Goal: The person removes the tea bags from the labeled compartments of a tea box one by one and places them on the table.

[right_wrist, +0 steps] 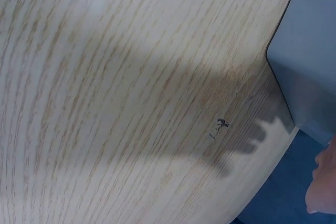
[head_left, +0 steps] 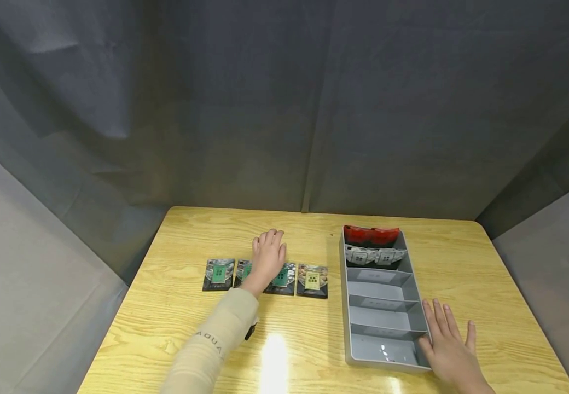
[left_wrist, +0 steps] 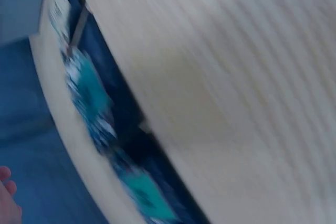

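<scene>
My left hand [head_left: 267, 257] reaches over a row of flat dark packets, its fingers extended past their far edge with nothing held. Beneath it the wrist partly covers two green-labelled packets, one at its left and another packet [head_left: 280, 280] at its right. At the row's left end lies a green-labelled packet [head_left: 218, 274]; at the right end, a yellow-labelled packet [head_left: 312, 281]. My right hand [head_left: 447, 342], fingers spread, is beside the near right corner of a grey divided box [head_left: 346, 312], thumb at its rim. Only fingertips of the left hand [left_wrist: 7, 200] show in its wrist view.
Red packets [head_left: 370, 236] stand in the box's rear compartment, with black-and-white packets [head_left: 375, 255] in front of them. The nearer compartments are bare. Grey curtains [head_left: 245, 109] enclose the wooden table [head_left: 166, 328] at the back and sides.
</scene>
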`<state>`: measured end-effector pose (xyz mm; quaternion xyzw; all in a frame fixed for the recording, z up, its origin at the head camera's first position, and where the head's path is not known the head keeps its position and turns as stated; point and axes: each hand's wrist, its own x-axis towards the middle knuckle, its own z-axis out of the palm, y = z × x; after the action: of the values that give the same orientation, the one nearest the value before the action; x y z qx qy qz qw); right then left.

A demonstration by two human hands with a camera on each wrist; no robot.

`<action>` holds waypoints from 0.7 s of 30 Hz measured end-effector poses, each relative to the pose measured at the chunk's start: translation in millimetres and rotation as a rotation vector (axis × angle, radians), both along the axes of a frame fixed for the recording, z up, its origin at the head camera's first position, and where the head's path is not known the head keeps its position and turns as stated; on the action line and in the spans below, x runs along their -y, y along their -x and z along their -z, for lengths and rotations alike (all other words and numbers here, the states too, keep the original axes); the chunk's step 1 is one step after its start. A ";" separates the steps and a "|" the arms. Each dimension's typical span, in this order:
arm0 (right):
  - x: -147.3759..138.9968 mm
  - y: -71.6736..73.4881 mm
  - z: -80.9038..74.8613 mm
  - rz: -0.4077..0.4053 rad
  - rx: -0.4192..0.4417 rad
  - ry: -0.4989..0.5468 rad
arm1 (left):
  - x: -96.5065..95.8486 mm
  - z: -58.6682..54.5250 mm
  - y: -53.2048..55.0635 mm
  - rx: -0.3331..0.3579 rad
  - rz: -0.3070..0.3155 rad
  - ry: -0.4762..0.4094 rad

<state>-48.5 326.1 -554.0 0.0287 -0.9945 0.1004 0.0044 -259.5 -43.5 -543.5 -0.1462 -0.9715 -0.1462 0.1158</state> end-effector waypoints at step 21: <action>-0.3 -0.2 1.5 -0.004 -0.036 0.019 | -126.3 -18.8 -13.2 -0.055 0.263 0.180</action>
<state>-48.3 326.3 -555.5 0.0324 -0.9932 0.1094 0.0221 -246.3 82.7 -524.6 -0.2857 -0.9497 -0.0686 0.1085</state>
